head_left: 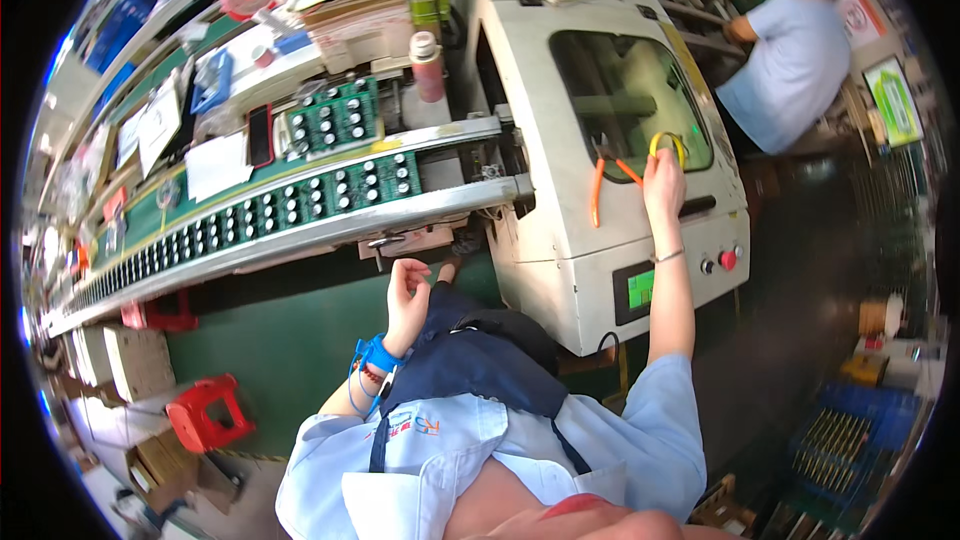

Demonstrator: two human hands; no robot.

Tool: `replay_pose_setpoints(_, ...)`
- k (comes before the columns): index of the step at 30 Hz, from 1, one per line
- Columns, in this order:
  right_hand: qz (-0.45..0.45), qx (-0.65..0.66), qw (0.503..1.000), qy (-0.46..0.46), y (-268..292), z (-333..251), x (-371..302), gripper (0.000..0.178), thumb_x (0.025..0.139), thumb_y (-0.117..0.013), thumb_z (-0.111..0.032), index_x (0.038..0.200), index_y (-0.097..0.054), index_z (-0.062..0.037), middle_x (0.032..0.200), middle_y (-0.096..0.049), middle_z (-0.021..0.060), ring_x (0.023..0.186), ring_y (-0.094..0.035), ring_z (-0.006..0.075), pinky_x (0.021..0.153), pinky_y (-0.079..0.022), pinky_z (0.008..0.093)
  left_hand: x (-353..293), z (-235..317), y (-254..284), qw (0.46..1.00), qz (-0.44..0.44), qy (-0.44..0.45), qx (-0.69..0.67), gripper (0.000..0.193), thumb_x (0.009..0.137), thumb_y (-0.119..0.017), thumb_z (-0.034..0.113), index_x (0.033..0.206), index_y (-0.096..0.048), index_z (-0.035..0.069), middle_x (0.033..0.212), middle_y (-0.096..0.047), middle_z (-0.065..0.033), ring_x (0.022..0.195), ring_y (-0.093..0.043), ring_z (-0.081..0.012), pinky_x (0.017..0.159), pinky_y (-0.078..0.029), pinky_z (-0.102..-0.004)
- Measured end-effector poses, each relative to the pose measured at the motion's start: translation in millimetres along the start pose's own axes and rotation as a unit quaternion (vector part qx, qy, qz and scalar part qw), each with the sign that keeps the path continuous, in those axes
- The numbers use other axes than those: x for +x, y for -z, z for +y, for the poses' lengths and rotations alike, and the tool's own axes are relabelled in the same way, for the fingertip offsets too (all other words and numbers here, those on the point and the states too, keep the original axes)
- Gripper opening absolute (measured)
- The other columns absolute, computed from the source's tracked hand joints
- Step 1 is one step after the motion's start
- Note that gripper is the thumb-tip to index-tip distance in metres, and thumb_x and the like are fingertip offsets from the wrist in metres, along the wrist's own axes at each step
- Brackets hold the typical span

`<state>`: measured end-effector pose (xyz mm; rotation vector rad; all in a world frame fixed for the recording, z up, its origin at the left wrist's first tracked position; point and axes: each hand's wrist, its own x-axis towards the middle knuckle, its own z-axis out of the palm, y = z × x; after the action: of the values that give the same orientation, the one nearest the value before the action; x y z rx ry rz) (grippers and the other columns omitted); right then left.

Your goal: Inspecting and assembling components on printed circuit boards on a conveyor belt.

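Observation:
My right hand is reached out over the white machine's sloping front, its fingers closed on a yellow ring that looks like a roll of tape. Beside it, a pair of orange-handled pliers rests against the machine cover, just below its dark window. My left hand hangs in the air in front of the conveyor rail, with loosely bent fingers and nothing visible in them. A blue strap with a cord circles the left wrist.
Green circuit boards with round black parts line the conveyor at left. A black phone, papers and a pink-capped bottle stand behind. A red stool is on the floor. Another person works at far right.

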<state>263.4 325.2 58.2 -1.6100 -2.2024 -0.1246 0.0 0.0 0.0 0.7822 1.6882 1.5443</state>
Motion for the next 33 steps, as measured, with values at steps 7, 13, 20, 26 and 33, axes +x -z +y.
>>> replay_pose_setpoints(7,0.067,0.173,0.971,0.154,34,-71,-1,0.010,0.082,-0.054,-0.011,0.086,-0.051,-0.0019,0.082,-0.054,0.0127,0.073,-0.054,0.0311,0.065,-0.044,0.0388,-26,1,22,0.994,0.107,0.008,0.005,0.025,0.072,-0.042,-0.010,0.092,-0.045,0.004,0.081,-0.050,-0.0016,0.068,-0.045,-0.0059,0.062,-0.038,-0.0177)
replay_pose_setpoints(13,0.054,0.284,0.939,0.185,8,-141,62,0.009,0.079,-0.059,-0.010,0.082,-0.053,-0.0036,0.079,-0.052,0.0097,0.067,-0.055,0.0256,0.060,-0.045,0.0341,-22,3,46,0.990,0.140,0.001,-0.008,0.026,0.071,-0.042,-0.010,0.093,-0.047,0.003,0.080,-0.050,-0.0014,0.067,-0.044,-0.0055,0.061,-0.038,-0.0177)
replay_pose_setpoints(20,0.105,0.366,0.908,0.175,-41,-249,192,0.013,0.078,-0.061,-0.014,0.076,-0.056,-0.0022,0.070,-0.055,0.0114,0.061,-0.055,0.0239,0.056,-0.043,0.0347,-5,-16,117,0.972,0.234,0.018,0.007,0.027,0.070,-0.043,-0.011,0.093,-0.047,0.003,0.082,-0.052,-0.0035,0.065,-0.046,-0.0067,0.062,-0.041,-0.0187)
replay_pose_setpoints(26,0.285,0.294,0.899,0.154,-61,-327,315,0.016,0.077,-0.061,-0.017,0.079,-0.059,-0.0014,0.073,-0.060,0.0124,0.066,-0.058,0.0243,0.061,-0.045,0.0343,25,-19,180,0.955,0.295,0.018,-0.036,0.029,0.069,-0.042,-0.012,0.093,-0.047,0.003,0.083,-0.051,-0.0034,0.066,-0.044,-0.0062,0.062,-0.039,-0.0184)
replay_pose_setpoints(33,0.200,0.176,0.935,0.236,-90,-319,396,0.029,0.074,-0.059,-0.022,0.091,-0.060,0.0017,0.086,-0.062,0.0187,0.081,-0.059,0.0341,0.069,-0.047,0.0393,49,-35,229,0.944,0.328,0.031,-0.018,0.027,0.071,-0.043,-0.010,0.094,-0.048,0.002,0.082,-0.052,-0.0033,0.066,-0.046,-0.0068,0.060,-0.039,-0.0190)
